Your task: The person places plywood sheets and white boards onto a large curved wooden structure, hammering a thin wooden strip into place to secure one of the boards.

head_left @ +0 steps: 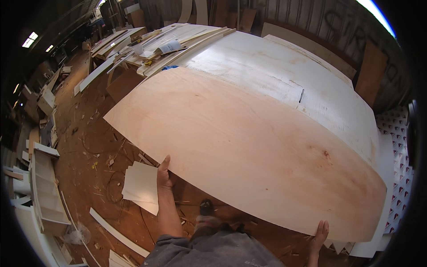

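Observation:
A large light-brown plywood sheet [249,147] lies across the near side of a white-topped worktable [267,62], its near edge jutting over the floor toward me. My left hand [164,175] grips that edge left of the middle, thumb up against the rim and the other fingers hidden underneath. Farther right, my right hand [319,235] is closed on the same edge, fingertips showing at the top of the rim. On the white surface beyond the sheet rests a thin dark pen-like stick [301,95]. A bit of blue material [170,67] shows at the sheet's far left corner.
Long wooden strips [191,50] and a white cylindrical container [168,47] lie at the table's far left. White panels [141,184] rest on the brown, scrap-strewn floor, with a pale curved strip [118,233] nearby. White shelving [46,191] stands at left; patterned sheeting [396,169] at right.

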